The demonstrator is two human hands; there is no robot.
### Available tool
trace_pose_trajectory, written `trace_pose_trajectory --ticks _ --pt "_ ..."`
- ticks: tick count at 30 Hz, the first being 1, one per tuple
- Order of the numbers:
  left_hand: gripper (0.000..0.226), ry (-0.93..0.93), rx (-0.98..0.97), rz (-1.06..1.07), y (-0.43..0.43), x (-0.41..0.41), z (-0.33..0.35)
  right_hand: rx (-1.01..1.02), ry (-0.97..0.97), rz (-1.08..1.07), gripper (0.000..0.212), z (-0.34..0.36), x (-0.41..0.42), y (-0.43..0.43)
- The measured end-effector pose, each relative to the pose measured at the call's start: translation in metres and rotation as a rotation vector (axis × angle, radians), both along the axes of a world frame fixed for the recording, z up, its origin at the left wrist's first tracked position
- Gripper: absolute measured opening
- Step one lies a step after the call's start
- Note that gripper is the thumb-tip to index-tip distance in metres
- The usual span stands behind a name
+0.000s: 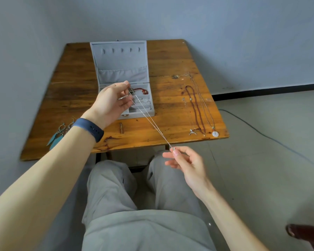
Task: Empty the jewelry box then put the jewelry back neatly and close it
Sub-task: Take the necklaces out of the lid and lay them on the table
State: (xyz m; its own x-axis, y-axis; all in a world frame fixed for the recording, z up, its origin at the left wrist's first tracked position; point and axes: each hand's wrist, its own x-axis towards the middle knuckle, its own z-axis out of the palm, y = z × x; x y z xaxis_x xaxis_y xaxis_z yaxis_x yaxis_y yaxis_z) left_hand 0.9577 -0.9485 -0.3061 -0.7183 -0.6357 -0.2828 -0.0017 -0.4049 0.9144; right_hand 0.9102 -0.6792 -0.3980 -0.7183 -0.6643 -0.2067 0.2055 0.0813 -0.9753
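Observation:
A grey velvet jewelry box (145, 113) stands open on the wooden table (170, 60), its lid upright. Inside lie a red bead bracelet (142, 90) and a thin silver bracelet (145, 100). A thin silver chain necklace (152, 122) is stretched taut between both hands. My left hand (111, 104) pinches one end over the box's left half. My right hand (187, 160) pinches the small pendant end in front of the table's near edge, above my lap.
On the table's right side lie a dark red bead necklace (195, 109), a cord necklace with a white disc pendant (215, 134) and a small silver pendant (192, 132). Teal feather earrings (59, 134) lie at the near left. A small brown clip (121, 128) sits before the box.

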Motion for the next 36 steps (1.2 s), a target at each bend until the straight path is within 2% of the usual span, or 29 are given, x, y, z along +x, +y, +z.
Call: trace_pose_trajectory --ticks 3,9,16,22,24,27,28,33,36 --pt "0.013 0.051 0.06 -0.052 0.001 -0.007 -0.001 0.01 -0.046 -0.036 0.016 -0.003 -0.004 0.003" --pt "0.007 -0.059 -0.032 -0.151 -0.002 -0.022 -0.008 0.012 -0.063 -0.131 0.018 -0.009 -0.011 0.011" --pt "0.035 -0.199 -0.111 -0.251 -0.003 -0.043 -0.018 0.018 -0.12 -0.231 0.017 -0.015 -0.023 0.024" --pt "0.031 -0.282 -0.207 -0.415 0.009 -0.073 -0.016 -0.024 -0.179 -0.377 0.014 -0.017 -0.041 0.034" --pt "0.026 -0.338 -0.366 -0.43 0.012 -0.09 -0.016 -0.021 -0.181 -0.454 0.012 -0.018 -0.05 0.038" --pt "0.014 -0.511 -0.871 -0.471 0.016 -0.122 -0.015 0.021 -0.144 -0.522 0.011 -0.018 -0.065 0.045" --pt "0.013 -0.536 -0.982 -0.483 0.018 -0.134 -0.015 0.027 -0.13 -0.535 0.01 -0.018 -0.07 0.048" --pt "0.016 -0.503 -1.38 -0.478 0.035 -0.196 -0.024 0.081 -0.03 -0.599 0.005 -0.021 -0.09 0.052" --pt "0.015 -0.485 -1.494 -0.459 0.046 -0.228 -0.031 0.102 -0.02 -0.672 0.004 -0.023 -0.106 0.051"
